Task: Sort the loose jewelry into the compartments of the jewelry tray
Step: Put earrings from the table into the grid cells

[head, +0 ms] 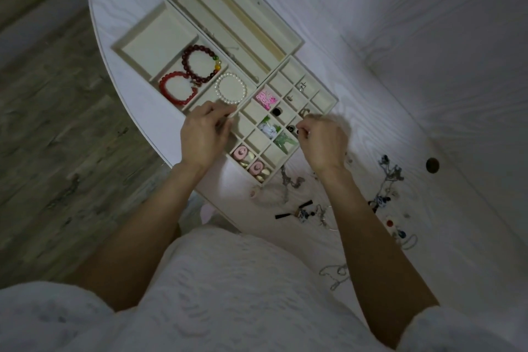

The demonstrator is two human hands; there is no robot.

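A cream jewelry tray (328, 101) with many small compartments lies on the white table; some cells hold pink, green, black and silver pieces. A wider tray (137, 46) beside it holds two red bead bracelets (178, 88) and a white pearl bracelet (231, 88). My left hand (204, 134) rests with curled fingers on the trays' near edge below the pearl bracelet. My right hand (321, 138) hovers over the small-cell tray's right edge, its fingertips pinching a tiny dark piece of jewelry (297, 131). Loose jewelry (383, 200) lies scattered to the right.
A long-slot tray (295, 40) sits behind the other two. A pale bracelet and chains (274, 191) lie just below the small-cell tray. A round hole (432, 164) is in the tabletop at the right. The table's curved edge runs along the left, with wood floor beyond.
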